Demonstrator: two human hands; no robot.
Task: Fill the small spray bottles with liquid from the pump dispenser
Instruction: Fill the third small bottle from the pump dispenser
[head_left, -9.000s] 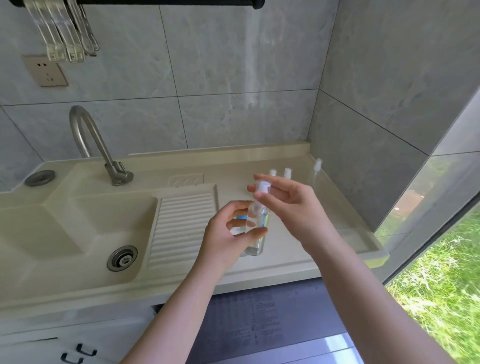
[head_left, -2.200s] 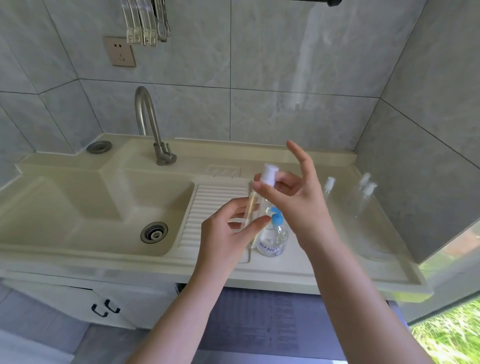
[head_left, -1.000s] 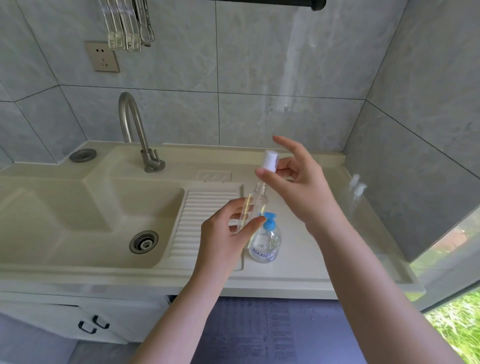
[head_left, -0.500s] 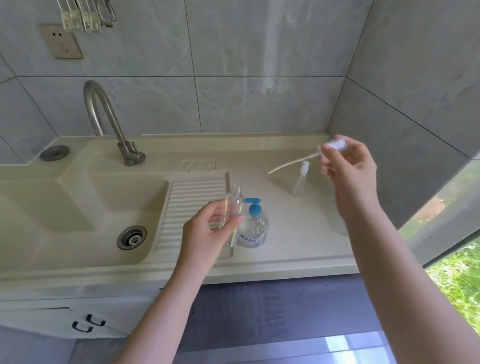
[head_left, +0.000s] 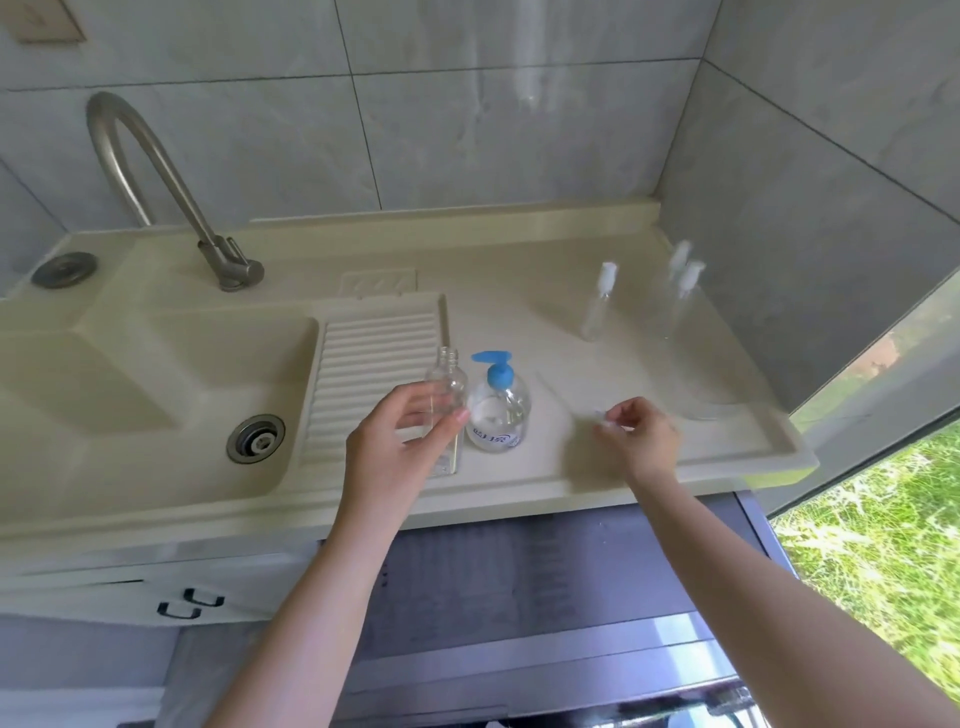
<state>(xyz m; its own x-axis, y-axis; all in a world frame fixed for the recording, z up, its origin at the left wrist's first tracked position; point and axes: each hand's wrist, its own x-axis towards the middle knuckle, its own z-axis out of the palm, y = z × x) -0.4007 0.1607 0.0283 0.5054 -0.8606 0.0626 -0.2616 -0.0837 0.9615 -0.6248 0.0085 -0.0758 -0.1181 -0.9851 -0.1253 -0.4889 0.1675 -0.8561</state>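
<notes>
My left hand (head_left: 395, 447) grips a small clear spray bottle (head_left: 448, 384) with its neck uncapped, held upright just left of the pump dispenser (head_left: 497, 405). The dispenser is a round clear bottle with a blue pump head and stands on the counter (head_left: 519, 322). My right hand (head_left: 641, 439) is low over the counter to the right and pinches the white spray head (head_left: 605, 423), mostly hidden by my fingers. Three more clear spray bottles with white heads stand at the back right: one (head_left: 597, 306) and a pair (head_left: 683, 291).
A cream sink basin (head_left: 104, 395) with a drain (head_left: 255, 438) lies to the left, with a ribbed washboard (head_left: 374, 364) beside it. A metal tap (head_left: 156, 182) rises behind. Tiled walls close the back and right. A window shows grass at lower right.
My right hand has come down from beside the wall to the counter front with the spray head, its tube no longer showing. My left hand still holds the uncapped bottle by the dispenser.
</notes>
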